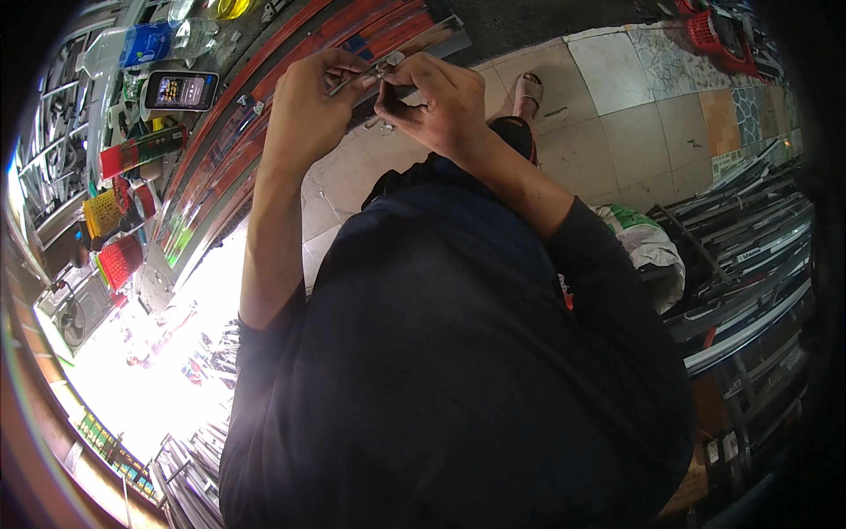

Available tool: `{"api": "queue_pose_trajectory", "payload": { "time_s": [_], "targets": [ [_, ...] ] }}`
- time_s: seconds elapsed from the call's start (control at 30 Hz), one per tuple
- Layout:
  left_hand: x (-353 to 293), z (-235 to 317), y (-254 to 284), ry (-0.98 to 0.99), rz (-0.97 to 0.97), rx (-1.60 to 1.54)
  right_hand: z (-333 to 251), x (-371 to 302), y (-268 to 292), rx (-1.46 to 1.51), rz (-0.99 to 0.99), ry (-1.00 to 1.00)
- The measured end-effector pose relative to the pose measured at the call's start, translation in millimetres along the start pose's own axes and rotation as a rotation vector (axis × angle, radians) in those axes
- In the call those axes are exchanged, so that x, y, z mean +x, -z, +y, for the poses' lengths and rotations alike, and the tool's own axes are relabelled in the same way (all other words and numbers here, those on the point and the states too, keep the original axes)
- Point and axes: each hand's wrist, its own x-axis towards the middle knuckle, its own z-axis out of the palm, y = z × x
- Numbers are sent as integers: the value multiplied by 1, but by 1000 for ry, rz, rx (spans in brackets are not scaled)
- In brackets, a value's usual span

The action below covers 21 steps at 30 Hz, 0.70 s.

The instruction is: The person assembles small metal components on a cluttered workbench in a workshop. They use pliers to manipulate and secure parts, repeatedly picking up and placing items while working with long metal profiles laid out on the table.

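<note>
In the upper middle of the head view, my two hands meet over a small silvery metal part (388,63). My left hand (310,108) pinches it from the left between thumb and fingertips; a thin straight piece shows beside those fingers. From the other side my right hand (441,101) is closed, its thumb and forefinger pressed at the part. Fingers cover much of the part, so its exact kind cannot be made out. Just beyond the hands lie long reddish-brown metal bars (291,48) with worn, scratched faces.
At the upper left are a phone (181,90) with a lit screen and a clear plastic bottle (106,53). Red (120,261) and yellow baskets stand farther left. Stacked metal profiles (758,256) and a white-green sack (648,247) lie right, by the tiled floor (573,150).
</note>
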Motion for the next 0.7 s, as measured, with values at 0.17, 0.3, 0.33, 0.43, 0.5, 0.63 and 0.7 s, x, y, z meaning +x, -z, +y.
{"api": "queue_pose_trajectory", "payload": {
  "time_s": [0.17,0.3,0.33,0.43,0.5,0.63,0.7],
  "targets": [
    [-2,-1,-2,30,11,-31,0,1,-2,-10,0,-2],
    [-4,-1,-5,-6,53,-14,-4,0,1,-26,-18,-32],
    [-5,-1,-6,-13,63,-9,-5,-1,2,-29,-26,-44],
    [-8,0,-9,-24,84,-14,-9,-1,4,-40,-58,-96],
    [-11,1,-10,-42,94,-34,-11,-1,5,-50,-68,-105],
    [-14,3,-13,-39,117,-14,-12,-1,7,-60,-71,-102],
    [-14,3,-15,-49,110,-30,-12,-2,8,-56,-83,-99]
  ]
}}
